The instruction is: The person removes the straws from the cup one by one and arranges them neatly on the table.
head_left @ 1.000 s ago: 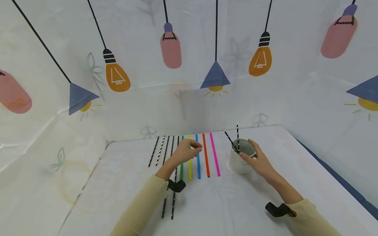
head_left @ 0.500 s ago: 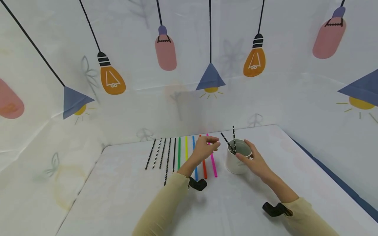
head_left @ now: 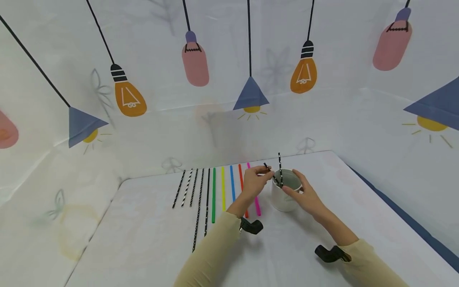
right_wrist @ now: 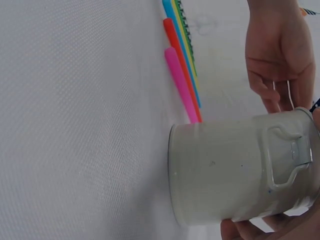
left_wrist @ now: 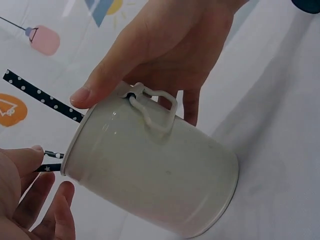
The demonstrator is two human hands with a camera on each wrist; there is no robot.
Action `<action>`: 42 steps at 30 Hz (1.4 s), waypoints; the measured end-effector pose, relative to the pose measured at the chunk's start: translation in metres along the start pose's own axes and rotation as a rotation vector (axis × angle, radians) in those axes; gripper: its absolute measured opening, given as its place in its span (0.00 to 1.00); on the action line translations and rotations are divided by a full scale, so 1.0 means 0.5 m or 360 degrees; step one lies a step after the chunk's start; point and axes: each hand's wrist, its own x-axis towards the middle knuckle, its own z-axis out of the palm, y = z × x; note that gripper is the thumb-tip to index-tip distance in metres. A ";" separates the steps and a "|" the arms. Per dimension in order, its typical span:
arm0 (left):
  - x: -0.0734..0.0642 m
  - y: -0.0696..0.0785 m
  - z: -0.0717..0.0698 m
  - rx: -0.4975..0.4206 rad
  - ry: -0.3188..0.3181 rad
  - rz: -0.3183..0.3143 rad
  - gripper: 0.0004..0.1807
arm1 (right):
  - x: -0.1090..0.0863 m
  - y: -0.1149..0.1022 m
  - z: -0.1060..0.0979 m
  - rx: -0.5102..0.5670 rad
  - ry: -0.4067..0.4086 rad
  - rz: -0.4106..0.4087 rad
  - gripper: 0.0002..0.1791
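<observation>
A pale grey-white cup (head_left: pixel 281 200) with a wire handle stands on the table, and my right hand (head_left: pixel 309 197) grips it near the rim. Two black patterned paper straws stick out of it: a nearly upright white-dotted straw (left_wrist: pixel 44 97) and a leaning straw (head_left: pixel 265 164). At the cup's left rim, my left hand (head_left: pixel 255 182) pinches the leaning straw between thumb and fingertips. In the left wrist view, a star-patterned piece (left_wrist: pixel 48 168) shows beside the left fingertips. The cup's inside bottom is hidden.
Left of the cup lies a row of straws: black patterned straws (head_left: pixel 178 189), then green (head_left: pixel 213 195), yellow (head_left: pixel 223 187), blue (head_left: pixel 232 183), red (head_left: pixel 240 175) and pink (head_left: pixel 257 207). My left forearm passes over part of the row. A printed cloth (head_left: pixel 222 131) hangs behind the table.
My left hand has moved right, from above the coloured straws to the cup's rim, and now pinches the leaning straw. The right hand has kept its grip on the cup.
</observation>
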 end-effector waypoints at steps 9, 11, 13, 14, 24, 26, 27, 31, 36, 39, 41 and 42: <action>0.002 0.005 -0.013 -0.0108 0.0146 0.0117 0.11 | 0.003 0.001 0.007 -0.0021 0.0017 -0.0034 0.50; 0.005 0.008 -0.021 -0.0170 0.0206 0.0149 0.13 | 0.004 0.002 0.007 -0.0031 0.0020 -0.0038 0.50; 0.008 0.015 -0.034 -0.0243 0.0257 0.0173 0.14 | 0.004 0.002 0.006 -0.0037 0.0019 -0.0035 0.50; 0.010 0.019 -0.041 -0.0291 0.0279 0.0199 0.14 | 0.004 0.001 0.005 -0.0040 0.0015 -0.0033 0.50; 0.025 0.070 -0.129 -0.0486 0.0335 0.0487 0.11 | 0.000 -0.004 -0.001 -0.0041 0.0001 -0.0051 0.49; 0.025 0.077 -0.146 -0.0496 0.0357 0.0495 0.10 | 0.000 -0.003 0.000 -0.0039 -0.0002 -0.0047 0.50; 0.026 0.080 -0.153 -0.0492 0.0366 0.0498 0.10 | 0.000 -0.003 0.000 -0.0037 -0.0005 -0.0044 0.50; 0.017 0.094 -0.184 -0.0464 0.0375 0.0512 0.09 | 0.000 -0.002 0.001 -0.0030 -0.0006 -0.0036 0.50; 0.010 0.090 -0.215 -0.0409 0.0366 0.0516 0.09 | 0.000 0.001 -0.002 -0.0021 -0.0001 -0.0054 0.49; 0.006 0.076 -0.232 -0.0362 0.0346 0.0502 0.10 | 0.000 0.001 -0.001 -0.0014 -0.0006 -0.0066 0.49; -0.001 0.070 -0.244 -0.0309 0.0323 0.0480 0.11 | 0.001 0.002 -0.001 -0.0020 -0.0009 -0.0067 0.49; -0.005 0.066 -0.250 -0.0277 0.0311 0.0471 0.12 | 0.001 0.002 0.000 -0.0023 -0.0010 -0.0068 0.49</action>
